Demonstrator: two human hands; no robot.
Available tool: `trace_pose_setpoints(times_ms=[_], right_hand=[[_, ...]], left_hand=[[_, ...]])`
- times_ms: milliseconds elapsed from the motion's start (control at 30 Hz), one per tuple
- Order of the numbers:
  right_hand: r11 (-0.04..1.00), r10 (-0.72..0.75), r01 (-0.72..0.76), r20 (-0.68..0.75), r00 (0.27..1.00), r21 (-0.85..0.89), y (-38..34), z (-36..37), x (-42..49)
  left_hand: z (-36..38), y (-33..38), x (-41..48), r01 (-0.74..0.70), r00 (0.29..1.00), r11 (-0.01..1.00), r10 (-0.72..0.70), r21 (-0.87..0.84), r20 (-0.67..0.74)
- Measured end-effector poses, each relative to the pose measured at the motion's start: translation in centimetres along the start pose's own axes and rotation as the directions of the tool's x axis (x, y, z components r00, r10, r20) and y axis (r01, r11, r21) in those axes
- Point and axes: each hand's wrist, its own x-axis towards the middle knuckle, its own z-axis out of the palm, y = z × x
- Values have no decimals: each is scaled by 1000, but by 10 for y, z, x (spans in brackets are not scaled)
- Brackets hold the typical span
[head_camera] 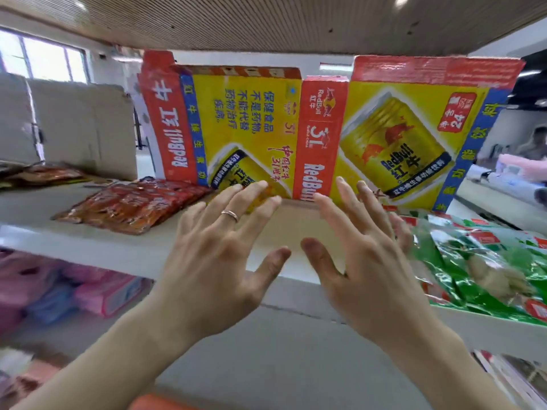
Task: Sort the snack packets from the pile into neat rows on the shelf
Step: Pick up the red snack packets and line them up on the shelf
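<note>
Hands [219,261] [367,267] before Red Bull cartons [393,134]

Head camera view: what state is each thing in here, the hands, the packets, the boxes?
left hand: open, fingers spread, holding nothing.
right hand: open, fingers spread, holding nothing.
red snack packets: lying flat, overlapping, on the shelf left of the hands.
green snack packets: lying overlapped on the shelf, right of the hands.
Red Bull carton: standing upright at the shelf's back.
plain cardboard: standing upright, far left.
</note>
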Motion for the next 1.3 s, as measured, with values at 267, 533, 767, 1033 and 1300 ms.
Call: trace_pose_setpoints(times_ms=[267,533,767,1033,1300], right_hand=[[984,-110,106,25,994,146,-131,63,17],[942,-220,191,77,973,274,-263,127,14],[883,-291,211,138,947,419,-359,163,14],[820,-397,279,145,906,500,-421,198,19],[746,-476,324,126,870,582,-475,242,45]], left_hand=[[-59,-117,-76,139,990,987,-141,77,22],[-114,-219,-160,266,962,950,-273,163,26],[-163,-284,-218,356,932,903,-362,240,-21],[-181,-332,-263,422,902,850,-428,316,-55],[-190,-390,-275,481,870,784,-483,392,-101]])
